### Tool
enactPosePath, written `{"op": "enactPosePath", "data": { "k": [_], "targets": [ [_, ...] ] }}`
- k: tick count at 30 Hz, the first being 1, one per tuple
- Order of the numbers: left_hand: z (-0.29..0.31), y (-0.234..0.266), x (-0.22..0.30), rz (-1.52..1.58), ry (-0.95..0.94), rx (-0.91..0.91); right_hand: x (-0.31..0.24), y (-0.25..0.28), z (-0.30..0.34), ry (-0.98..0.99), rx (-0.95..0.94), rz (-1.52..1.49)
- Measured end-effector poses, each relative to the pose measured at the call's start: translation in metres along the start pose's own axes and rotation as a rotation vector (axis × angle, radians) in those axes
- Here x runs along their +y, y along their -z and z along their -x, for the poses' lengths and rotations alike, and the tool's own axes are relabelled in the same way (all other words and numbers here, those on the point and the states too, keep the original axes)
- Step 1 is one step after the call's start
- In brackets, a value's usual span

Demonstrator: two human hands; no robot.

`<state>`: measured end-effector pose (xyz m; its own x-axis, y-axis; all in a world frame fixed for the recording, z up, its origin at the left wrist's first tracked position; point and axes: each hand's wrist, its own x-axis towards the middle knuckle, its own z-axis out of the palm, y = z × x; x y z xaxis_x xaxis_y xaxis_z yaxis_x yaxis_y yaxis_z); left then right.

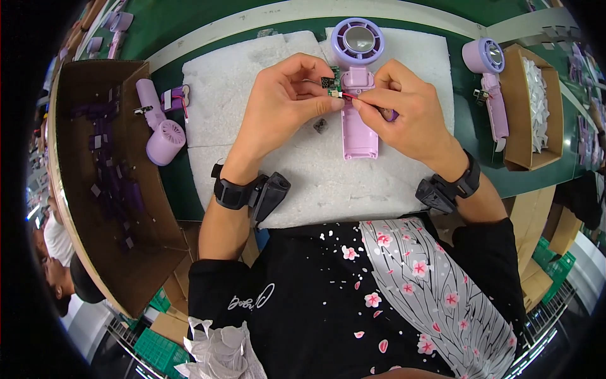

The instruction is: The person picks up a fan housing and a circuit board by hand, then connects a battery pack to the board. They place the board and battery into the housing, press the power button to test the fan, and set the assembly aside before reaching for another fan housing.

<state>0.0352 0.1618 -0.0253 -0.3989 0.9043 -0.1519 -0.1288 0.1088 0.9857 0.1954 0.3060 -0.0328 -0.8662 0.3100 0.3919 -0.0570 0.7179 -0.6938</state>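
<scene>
Fan (359,81) lies lengthwise, pointing away.

Large brown box (129,275) at left, smaller cardboard box (516,114) of white pieces (538,104) at right, green crate (158,348) lower left

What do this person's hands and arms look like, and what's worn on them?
The left hand and right hand wear no gloves. Each wrist has a black strap with a chunky black block attached. Short black sleeves leave the forearms bare.
</scene>
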Motion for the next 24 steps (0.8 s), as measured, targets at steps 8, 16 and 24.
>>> {"op": "enactPosePath", "data": {
  "k": [8, 16, 24],
  "targets": [
    [0.002, -0.008, 0.001, -0.093, -0.063, -0.029, 0.002, 0.003, 0.000, 0.063, -0.064, 0.057],
    [0.005, -0.015, 0.003, -0.253, -0.119, -0.029, -0.007, 0.001, -0.005, 0.005, 0.088, 0.069],
    [0.005, -0.019, -0.005, -0.292, -0.209, 0.127, -0.003, -0.001, -0.004, -0.007, 0.100, 0.032]
  ]
}}
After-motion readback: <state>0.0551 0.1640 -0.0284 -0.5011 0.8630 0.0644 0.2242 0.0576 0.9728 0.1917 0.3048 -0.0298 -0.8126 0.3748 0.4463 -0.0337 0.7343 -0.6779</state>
